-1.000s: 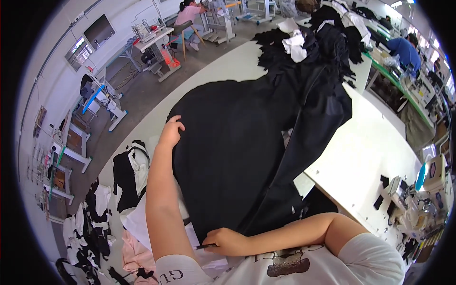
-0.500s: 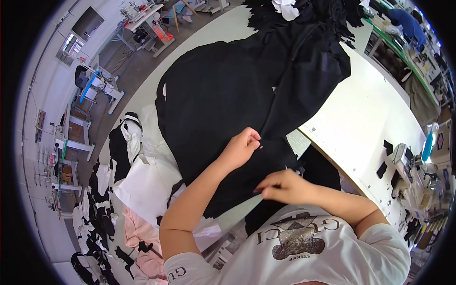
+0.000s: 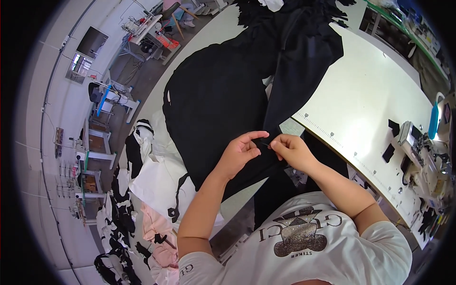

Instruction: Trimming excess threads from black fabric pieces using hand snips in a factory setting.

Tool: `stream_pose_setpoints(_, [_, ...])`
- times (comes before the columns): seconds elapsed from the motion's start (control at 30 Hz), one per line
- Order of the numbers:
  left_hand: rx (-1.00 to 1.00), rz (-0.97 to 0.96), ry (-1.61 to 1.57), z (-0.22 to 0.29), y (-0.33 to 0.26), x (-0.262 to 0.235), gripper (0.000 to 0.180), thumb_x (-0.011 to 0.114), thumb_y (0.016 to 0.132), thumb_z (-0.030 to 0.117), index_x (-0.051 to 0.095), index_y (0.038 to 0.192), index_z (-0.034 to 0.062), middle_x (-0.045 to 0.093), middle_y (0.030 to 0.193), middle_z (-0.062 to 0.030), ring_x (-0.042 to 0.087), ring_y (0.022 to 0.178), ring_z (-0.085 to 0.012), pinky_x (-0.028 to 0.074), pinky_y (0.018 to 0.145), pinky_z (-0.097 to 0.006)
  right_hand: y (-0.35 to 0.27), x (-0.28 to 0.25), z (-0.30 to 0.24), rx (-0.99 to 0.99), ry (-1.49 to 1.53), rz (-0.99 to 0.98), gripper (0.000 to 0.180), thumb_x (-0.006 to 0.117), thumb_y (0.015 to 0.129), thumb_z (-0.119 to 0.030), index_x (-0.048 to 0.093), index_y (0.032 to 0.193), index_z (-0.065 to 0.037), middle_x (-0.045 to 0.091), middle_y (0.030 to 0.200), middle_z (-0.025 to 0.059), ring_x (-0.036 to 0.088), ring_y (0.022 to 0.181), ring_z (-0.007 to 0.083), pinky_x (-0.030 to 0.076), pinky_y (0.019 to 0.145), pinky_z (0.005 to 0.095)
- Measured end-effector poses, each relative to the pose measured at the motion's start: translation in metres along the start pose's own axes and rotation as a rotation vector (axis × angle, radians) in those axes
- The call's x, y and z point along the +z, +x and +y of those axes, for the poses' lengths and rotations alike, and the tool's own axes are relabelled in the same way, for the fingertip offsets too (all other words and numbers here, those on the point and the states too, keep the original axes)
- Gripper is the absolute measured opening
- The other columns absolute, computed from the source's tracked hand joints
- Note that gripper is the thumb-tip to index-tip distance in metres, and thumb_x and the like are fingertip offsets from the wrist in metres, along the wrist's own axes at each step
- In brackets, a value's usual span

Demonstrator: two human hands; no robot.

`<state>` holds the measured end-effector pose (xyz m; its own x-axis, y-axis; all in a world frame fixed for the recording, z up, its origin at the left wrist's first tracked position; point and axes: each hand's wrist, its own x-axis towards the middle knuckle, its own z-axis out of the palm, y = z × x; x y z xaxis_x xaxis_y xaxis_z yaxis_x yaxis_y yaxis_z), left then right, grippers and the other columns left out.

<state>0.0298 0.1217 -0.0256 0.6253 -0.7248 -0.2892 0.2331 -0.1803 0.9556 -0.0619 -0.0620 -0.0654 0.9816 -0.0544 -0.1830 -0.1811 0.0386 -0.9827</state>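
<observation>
A large black fabric piece (image 3: 218, 99) spreads over the pale table, with a folded strip (image 3: 297, 71) running along its right side. My left hand (image 3: 241, 152) is over its near part, index finger stretched out and thumb apart, with nothing plainly held. Close to its fingertips, my right hand (image 3: 290, 151) pinches thumb and fingers together at the fabric's near right edge. A thin pale sliver shows at that pinch, too small to name. Some of the right fingers are hidden behind the hand.
White cloth pieces (image 3: 159, 183) and pink fabric (image 3: 164, 251) lie piled at the left. A white sewing machine (image 3: 425, 159) stands on the white tabletop (image 3: 361, 85) at the right. Black frayed fabric (image 3: 251, 14) is heaped at the far end.
My right hand has moved up and away from my body, to beside the left, and its fingers have pinched together. My left fingers have spread from a curl. The view has shifted slightly.
</observation>
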Motion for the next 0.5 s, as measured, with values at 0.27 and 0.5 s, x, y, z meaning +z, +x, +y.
stream_pose_setpoints(0.27, [-0.005, -0.035, -0.032, -0.004, -0.007, -0.003, 0.049, 0.068, 0.082, 0.001, 0.055, 0.13, 0.0011, 0.062, 0.112, -0.0017, 0.045, 0.071, -0.003, 0.045, 0.079, -0.019, 0.001, 0.012, -0.002, -0.143, -0.129, 0.121, 0.025, 0.065, 0.089, -0.022, 0.063, 0.077, 0.0, 0.051, 0.055, 0.0016, 0.043, 0.051, 0.0076, 0.035, 0.048, 0.0277])
stream_pose_setpoints(0.5, [0.046, -0.018, -0.137, -0.009, -0.01, 0.007, 0.055, 0.068, 0.079, -0.002, 0.053, 0.132, 0.0015, 0.058, 0.127, -0.0018, 0.047, 0.076, -0.0028, 0.044, 0.078, -0.018, 0.0, 0.011, 0.007, -0.17, -0.024, 0.027, 0.021, 0.063, 0.092, -0.017, 0.063, 0.081, 0.0, 0.054, 0.062, -0.0013, 0.045, 0.057, 0.0043, 0.036, 0.051, 0.0247])
